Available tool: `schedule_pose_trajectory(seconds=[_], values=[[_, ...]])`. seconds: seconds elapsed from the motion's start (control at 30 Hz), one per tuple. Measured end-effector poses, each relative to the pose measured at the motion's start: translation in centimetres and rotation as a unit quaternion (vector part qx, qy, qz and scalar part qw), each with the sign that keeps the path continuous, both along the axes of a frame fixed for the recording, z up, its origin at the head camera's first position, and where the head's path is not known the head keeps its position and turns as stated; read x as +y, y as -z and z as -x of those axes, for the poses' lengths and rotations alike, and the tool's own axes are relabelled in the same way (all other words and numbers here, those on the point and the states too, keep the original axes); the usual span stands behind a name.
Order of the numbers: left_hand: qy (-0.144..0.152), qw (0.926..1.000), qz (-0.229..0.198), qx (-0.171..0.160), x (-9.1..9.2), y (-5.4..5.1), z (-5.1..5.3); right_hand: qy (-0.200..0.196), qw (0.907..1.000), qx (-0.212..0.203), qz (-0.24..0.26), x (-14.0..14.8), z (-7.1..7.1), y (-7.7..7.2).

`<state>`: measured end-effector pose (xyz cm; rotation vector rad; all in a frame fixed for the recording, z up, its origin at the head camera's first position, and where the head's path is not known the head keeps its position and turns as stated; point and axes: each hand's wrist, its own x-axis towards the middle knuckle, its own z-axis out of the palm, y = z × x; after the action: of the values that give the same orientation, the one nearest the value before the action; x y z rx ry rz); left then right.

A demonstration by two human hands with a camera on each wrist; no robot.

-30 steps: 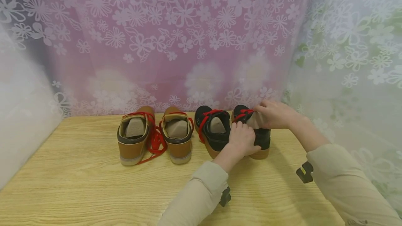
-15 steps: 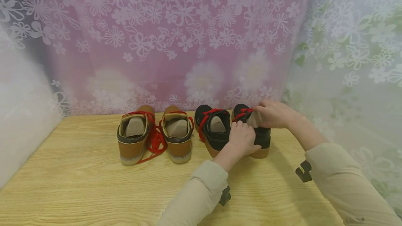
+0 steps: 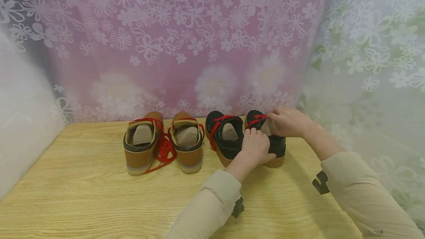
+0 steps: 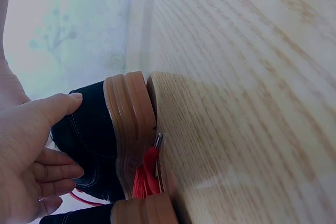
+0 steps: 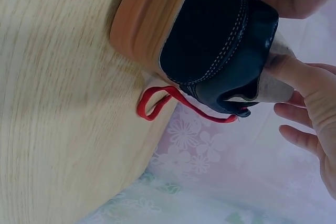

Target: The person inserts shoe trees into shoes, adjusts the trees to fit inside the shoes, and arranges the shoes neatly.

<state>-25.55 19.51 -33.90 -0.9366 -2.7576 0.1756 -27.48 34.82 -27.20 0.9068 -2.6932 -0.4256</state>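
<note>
At the right end of the row stands a black shoe (image 3: pixel 277 146) with red laces and a tan sole. My left hand (image 3: pixel 255 145) grips it around the heel, thumb on the back and fingers along the inner side, as the left wrist view shows. My right hand (image 3: pixel 289 122) pinches a beige shoe insert (image 5: pixel 275 88) that sticks out of the shoe's opening. The insert's lower part is hidden inside. Just left of it sits the other black shoe (image 3: pixel 233 149), with its own beige insert (image 3: pixel 229 132) in it.
Two brown shoes (image 3: pixel 137 160) with beige inserts stand to the left, a tangle of red laces (image 3: pixel 165 150) between them. A pink flowered curtain (image 3: pixel 186 47) hangs behind the wooden table (image 3: pixel 99 198). Pale sheeting (image 3: pixel 368 84) closes the right side.
Almost nothing differs. My right forearm has shifted very slightly; both hands keep their hold on the shoe and the insert.
</note>
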Motion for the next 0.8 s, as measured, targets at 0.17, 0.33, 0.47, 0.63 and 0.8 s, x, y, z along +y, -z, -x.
schedule_pose_trajectory(seconds=[0.17, 0.33, 0.47, 0.63, 0.8], values=[[0.001, 1.0, 0.0, 0.004, -0.02, 0.04, 0.04, 0.002, 1.0, 0.007, 0.0, 0.05, 0.09, 0.36], [0.006, 1.0, -0.002, 0.008, -0.01, 0.09, 0.07, 0.008, 0.9999, 0.009, 0.0, 0.09, 0.09, 0.6], [0.005, 1.0, -0.002, 0.004, 0.02, 0.06, 0.04, 0.009, 0.9999, 0.013, 0.004, -0.01, 0.09, 0.78], [0.002, 1.0, 0.0, 0.0, 0.12, 0.06, 0.03, 0.009, 0.9997, 0.02, 0.007, -0.04, 0.03, 1.02], [0.001, 1.0, 0.001, -0.001, 0.13, 0.07, -0.02, 0.011, 0.9997, 0.021, 0.005, -0.13, -0.04, 1.06]])
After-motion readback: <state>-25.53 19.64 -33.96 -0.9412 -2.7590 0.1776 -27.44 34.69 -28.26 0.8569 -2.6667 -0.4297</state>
